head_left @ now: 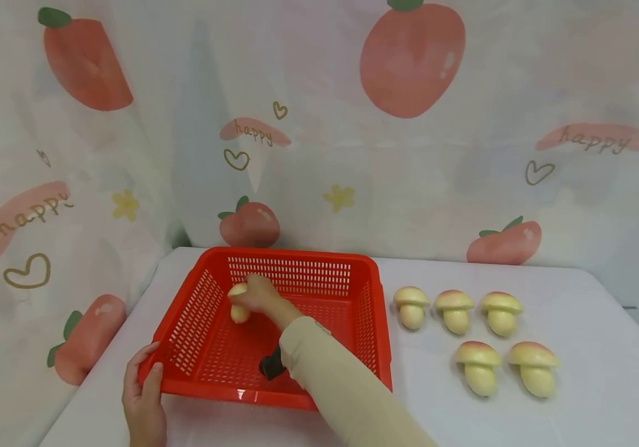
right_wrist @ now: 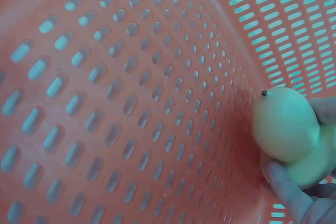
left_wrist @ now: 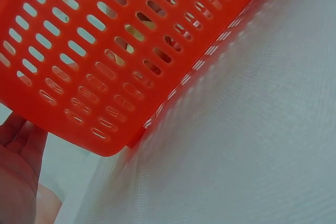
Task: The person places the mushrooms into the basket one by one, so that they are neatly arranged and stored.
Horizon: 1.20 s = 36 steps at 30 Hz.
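Observation:
Inside a red perforated plastic basket [head_left: 353,397], my right hand [head_left: 260,294] grips a yellowish mushroom-shaped item [head_left: 240,312] near the back left corner. The right wrist view shows my fingers [right_wrist: 294,192] around the cap of this mushroom [right_wrist: 286,124], its rounded stem end pointing away from the palm. At the basket's front left corner, my left hand [head_left: 146,388] holds the rim between thumb and fingers. In the left wrist view that left hand [left_wrist: 21,166] is partly cut off at the edge, beside the slotted basket wall [left_wrist: 105,51].
Several similar mushrooms with pinkish caps, one of them nearest the basket [head_left: 411,307], lie in two rows to its right on the white-covered table [head_left: 593,347]. A printed cloth [head_left: 308,81] hangs behind and on the left. A black wrist camera [head_left: 271,365] sits under my right sleeve.

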Available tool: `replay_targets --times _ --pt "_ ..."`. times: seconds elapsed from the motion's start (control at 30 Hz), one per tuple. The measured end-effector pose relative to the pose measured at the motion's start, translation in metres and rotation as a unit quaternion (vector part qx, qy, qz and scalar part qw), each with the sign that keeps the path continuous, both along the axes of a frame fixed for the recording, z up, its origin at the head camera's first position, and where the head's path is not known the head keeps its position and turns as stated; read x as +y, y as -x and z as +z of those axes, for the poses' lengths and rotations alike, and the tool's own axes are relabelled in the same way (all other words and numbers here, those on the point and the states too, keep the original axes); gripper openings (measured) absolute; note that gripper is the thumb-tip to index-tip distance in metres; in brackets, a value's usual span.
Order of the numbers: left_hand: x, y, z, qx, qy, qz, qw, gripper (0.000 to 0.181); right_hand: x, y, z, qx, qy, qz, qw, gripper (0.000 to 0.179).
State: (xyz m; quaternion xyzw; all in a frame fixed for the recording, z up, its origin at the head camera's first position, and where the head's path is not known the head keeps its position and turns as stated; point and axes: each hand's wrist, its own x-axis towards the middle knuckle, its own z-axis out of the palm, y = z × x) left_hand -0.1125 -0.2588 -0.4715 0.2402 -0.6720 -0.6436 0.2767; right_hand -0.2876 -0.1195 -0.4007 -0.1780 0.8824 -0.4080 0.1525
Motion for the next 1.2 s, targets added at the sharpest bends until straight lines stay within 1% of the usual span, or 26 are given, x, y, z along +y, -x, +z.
replay_targets --times 0.07,0.13,0.2,0.3,0.37,0.47,0.53,0.6,0.67,0.7,0.83,0.87,0.9,0.93,1.0,1.07,1.1,1.2 --pt "-0.005 0.004 -0.01 -0.002 0.007 0.002 1.0 0.038 0.001 0.001 0.0 0.01 -0.006 0.003 0.9999 0.041" --pt "-0.005 0.004 -0.011 -0.005 0.01 0.001 0.9999 0.039 0.001 0.001 0.0 0.018 -0.012 0.006 0.9998 0.04" --pt "-0.003 0.004 -0.009 -0.002 0.011 -0.003 0.9999 0.039 0.001 0.001 0.001 0.011 -0.015 0.003 0.9998 0.039" --pt "0.001 0.0 0.0 0.008 0.014 -0.016 0.9997 0.041 0.002 0.0 0.004 0.001 -0.014 0.0 0.9999 0.039" --pt "0.005 -0.002 0.007 0.018 0.015 -0.022 0.9995 0.041 0.003 -0.002 0.007 -0.003 -0.011 0.001 0.9999 0.038" --pt "0.011 -0.005 0.019 0.02 0.016 -0.028 0.9993 0.04 0.005 -0.003 0.01 -0.005 -0.008 0.003 0.9999 0.037" --pt "0.015 -0.006 0.026 0.021 0.007 -0.026 0.9994 0.038 0.005 -0.003 0.011 -0.004 -0.008 0.003 1.0 0.037" --pt "0.017 -0.006 0.029 0.019 0.004 -0.027 0.9994 0.037 0.006 -0.002 0.011 -0.003 -0.009 0.002 0.9999 0.039" --pt "0.015 -0.005 0.026 0.02 0.006 -0.029 0.9994 0.038 0.006 -0.002 0.009 -0.001 -0.011 0.001 0.9999 0.042" --pt "0.014 -0.004 0.022 0.023 0.007 -0.03 0.9993 0.038 0.006 -0.001 0.009 0.002 -0.013 0.001 0.9999 0.044" --pt "0.002 0.004 -0.001 0.027 0.012 -0.028 0.9992 0.039 0.007 -0.001 0.009 0.006 -0.02 0.001 0.9998 0.049" --pt "0.0 0.005 -0.005 0.028 0.016 -0.031 0.999 0.041 0.007 -0.001 0.009 0.006 -0.022 0.001 0.9997 0.051" --pt "-0.002 0.006 -0.009 0.028 0.013 -0.028 0.9991 0.04 0.008 -0.001 0.01 0.005 -0.025 0.002 0.9997 0.053" --pt "-0.003 0.007 -0.012 0.023 0.015 -0.025 0.9993 0.04 0.008 -0.001 0.011 0.004 -0.028 0.003 0.9996 0.053" --pt "-0.004 0.007 -0.014 0.016 0.016 -0.018 0.9996 0.041 0.01 -0.002 0.012 0.002 -0.033 0.002 0.9994 0.05" --pt "-0.005 0.007 -0.015 0.016 0.013 -0.02 0.9996 0.042 0.011 -0.002 0.014 -0.004 -0.035 -0.002 0.9994 0.047" --pt "-0.005 0.007 -0.016 0.014 0.006 -0.012 0.9998 0.04 0.012 -0.002 0.015 -0.007 -0.035 -0.002 0.9994 0.045" --pt "-0.01 0.007 -0.019 0.002 0.007 0.001 1.0 0.04 0.013 -0.003 0.019 -0.016 -0.03 -0.003 0.9994 0.042"
